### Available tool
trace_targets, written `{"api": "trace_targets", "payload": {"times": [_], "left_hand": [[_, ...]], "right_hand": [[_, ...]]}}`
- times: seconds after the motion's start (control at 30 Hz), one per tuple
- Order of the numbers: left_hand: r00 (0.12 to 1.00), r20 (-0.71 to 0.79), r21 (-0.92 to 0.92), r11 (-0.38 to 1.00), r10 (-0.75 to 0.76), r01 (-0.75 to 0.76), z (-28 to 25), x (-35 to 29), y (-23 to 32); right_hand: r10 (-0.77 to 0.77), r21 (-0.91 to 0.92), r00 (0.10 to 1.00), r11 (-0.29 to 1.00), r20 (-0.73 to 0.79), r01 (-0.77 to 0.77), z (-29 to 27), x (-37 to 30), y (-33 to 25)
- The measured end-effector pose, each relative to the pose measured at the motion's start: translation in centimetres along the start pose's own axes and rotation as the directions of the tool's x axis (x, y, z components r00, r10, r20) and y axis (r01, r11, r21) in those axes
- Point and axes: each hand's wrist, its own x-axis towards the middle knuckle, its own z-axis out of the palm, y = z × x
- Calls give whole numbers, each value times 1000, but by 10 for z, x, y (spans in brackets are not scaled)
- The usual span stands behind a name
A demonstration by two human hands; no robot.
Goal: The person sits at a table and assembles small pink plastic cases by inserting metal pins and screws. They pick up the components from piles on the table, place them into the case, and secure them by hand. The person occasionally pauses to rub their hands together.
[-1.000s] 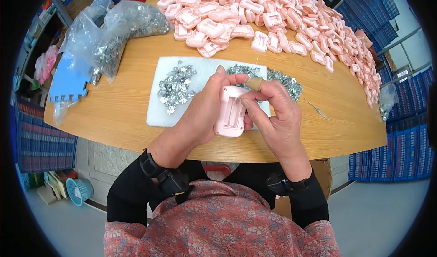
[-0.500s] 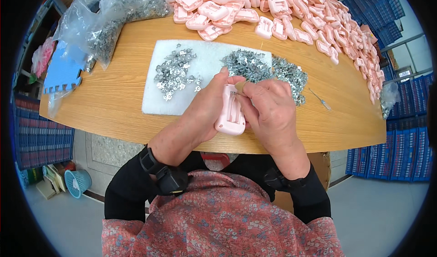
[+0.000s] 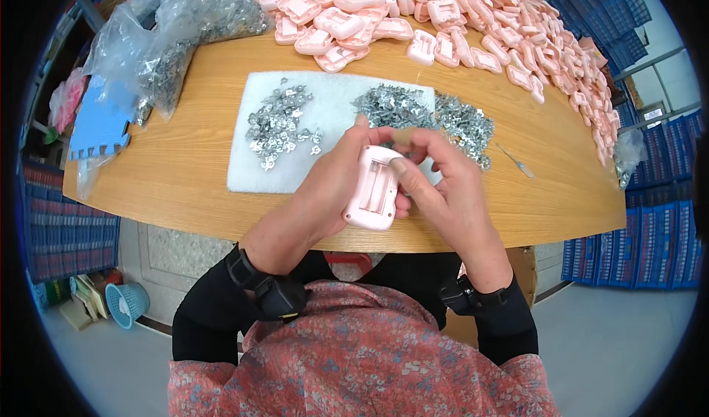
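Note:
My left hand [image 3: 332, 172] is wrapped round a pale pink plastic battery case [image 3: 360, 209], holding it tilted above the table's near edge. A long recessed slot in the case faces up, with metal showing at its upper end. My right hand [image 3: 450, 184] is at the case's upper right; its thumb presses there and the index finger bends over beyond the top edge. A tan cover shows on that index fingertip, slightly blurred. Whether a small metal piece sits between these fingers is hidden. Behind the hands, silvery metal contact pieces [image 3: 395, 105] lie heaped on a white foam sheet [image 3: 240, 169].
Flat metal tabs [image 3: 277, 121] lie on the foam's left; more metal pieces [image 3: 469, 125] are at its right. A thin tool [image 3: 517, 161] rests farther right. Pink cases [image 3: 443, 11] pile along the far side. Bags of metal parts [image 3: 173, 70] and a blue mat [image 3: 100, 125] stand left.
My right thumb has moved from the slot's side onto the case's upper right, and the right fingers have opened out somewhat. The case has shifted slightly toward me and tilted.

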Motion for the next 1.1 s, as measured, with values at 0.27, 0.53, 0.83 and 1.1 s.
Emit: {"api": "trace_targets", "payload": {"times": [0.27,0.53,0.83,1.1], "left_hand": [[994,-24,414,906,106,-86,-16,-3,-11],[965,138,877,426,221,-223,-4,-25,5],[968,83,583,776,237,-240,-16,-21,-4],[991,63,54,991,118,-121,-24,-25,-4]], "right_hand": [[222,428,956,858,190,-284,-3,-2,11],[263,348,940,879,218,-327,-5,-4,17],[232,539,971,811,65,-230,-1,-11,3],[-38,372,997,926,-74,63,16,-23,8]]}}
